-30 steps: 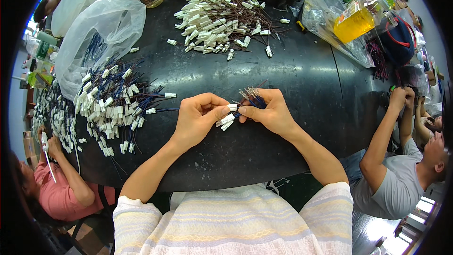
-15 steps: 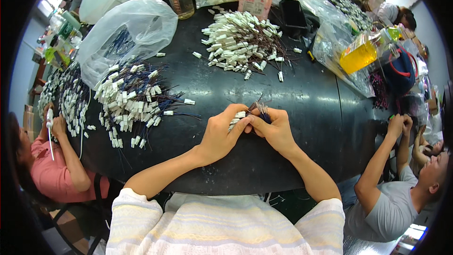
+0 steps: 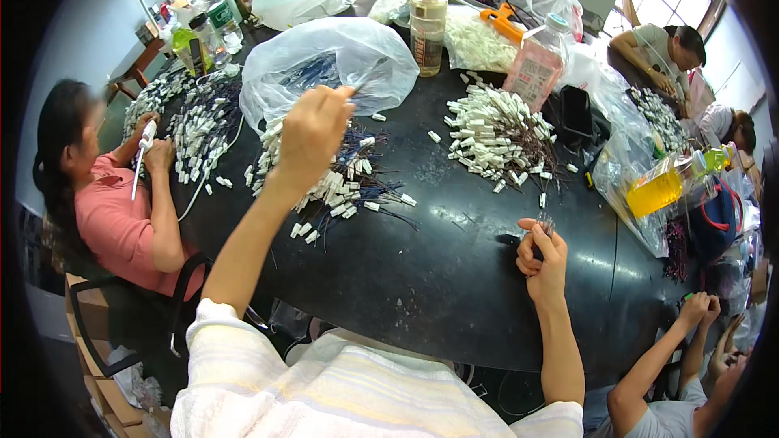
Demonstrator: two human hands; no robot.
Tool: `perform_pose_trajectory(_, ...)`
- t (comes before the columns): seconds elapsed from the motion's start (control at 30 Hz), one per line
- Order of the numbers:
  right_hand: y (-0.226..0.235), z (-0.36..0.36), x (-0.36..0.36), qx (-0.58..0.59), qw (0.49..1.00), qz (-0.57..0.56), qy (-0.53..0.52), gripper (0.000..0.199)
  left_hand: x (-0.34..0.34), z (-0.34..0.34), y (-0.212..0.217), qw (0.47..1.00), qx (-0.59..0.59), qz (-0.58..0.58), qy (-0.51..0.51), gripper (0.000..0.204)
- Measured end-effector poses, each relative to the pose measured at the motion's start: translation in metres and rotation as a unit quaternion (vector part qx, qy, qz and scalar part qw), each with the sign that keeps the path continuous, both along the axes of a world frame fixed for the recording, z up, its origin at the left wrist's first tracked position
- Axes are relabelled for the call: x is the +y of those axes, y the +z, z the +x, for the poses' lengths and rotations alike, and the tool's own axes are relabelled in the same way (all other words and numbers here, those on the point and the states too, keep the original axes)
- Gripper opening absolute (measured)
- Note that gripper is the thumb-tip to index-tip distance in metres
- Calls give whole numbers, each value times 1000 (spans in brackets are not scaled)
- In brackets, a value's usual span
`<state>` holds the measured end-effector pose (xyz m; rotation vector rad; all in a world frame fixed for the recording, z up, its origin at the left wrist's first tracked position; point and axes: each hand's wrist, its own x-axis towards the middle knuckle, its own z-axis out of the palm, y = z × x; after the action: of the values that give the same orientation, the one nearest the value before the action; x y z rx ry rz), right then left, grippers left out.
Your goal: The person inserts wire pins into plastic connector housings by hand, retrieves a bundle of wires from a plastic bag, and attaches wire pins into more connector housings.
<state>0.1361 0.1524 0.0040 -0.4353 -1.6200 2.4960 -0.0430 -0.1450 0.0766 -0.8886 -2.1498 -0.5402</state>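
My left hand point(image 3: 312, 136) is raised over the left pile of white connectors with dark wires point(image 3: 345, 191), beside the mouth of a clear plastic bag point(image 3: 268, 65). Its fingers are closed in a pinch. Thin strands show by the fingertips, but I cannot make out whether they are held. My right hand point(image 3: 542, 264) hovers above the black table point(image 3: 454, 276) with curled fingers, gripping a small bundle of thin wires point(image 3: 545, 225) whose ends stick up past the thumb. Blue-dark wires point(image 3: 312, 73) lie inside the bag.
A second pile of white connectors with brown wires point(image 3: 499, 134) lies ahead, near a pink pouch-like bottle point(image 3: 537, 65) and a black open box point(image 3: 575, 112). A drink bottle point(image 3: 428, 32) and a yellow-liquid bottle point(image 3: 656, 195) stand farther off. Co-workers sit left point(image 3: 122, 203) and right point(image 3: 661, 389).
My hands, together at the table's middle before, have parted. The left went up and left to the bag; the right moved right with the wires. The view has shifted left.
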Motion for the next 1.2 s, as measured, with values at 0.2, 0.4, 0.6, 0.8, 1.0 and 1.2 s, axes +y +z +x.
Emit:
perform_pose_trajectory(0.2,-6,-2,7,13,996,-77,-34,16,-54,-16,-6,984,-104,-146,-1,26)
perform_pose_trajectory(0.4,-12,-9,4,2,997,-48,-68,13,5,0,2,994,-29,-101,10,20)
perform_pose_trajectory(0.6,-14,-7,-1,11,996,64,-58,17,120,5,-46,967,-115,-36,-225,17)
perform_pose_trajectory(0.8,-11,-6,-4,-10,995,70,-67,10,160,-10,-84,979,-68,-90,-169,15)
perform_pose_trajectory(1.0,-18,-5,-2,-28,985,162,-56,8,137,43,-76,928,-293,71,-219,12)
perform_pose_trajectory(1.2,-13,-7,-19,-5,959,283,-23,8,115,82,-92,730,-607,186,-253,14)
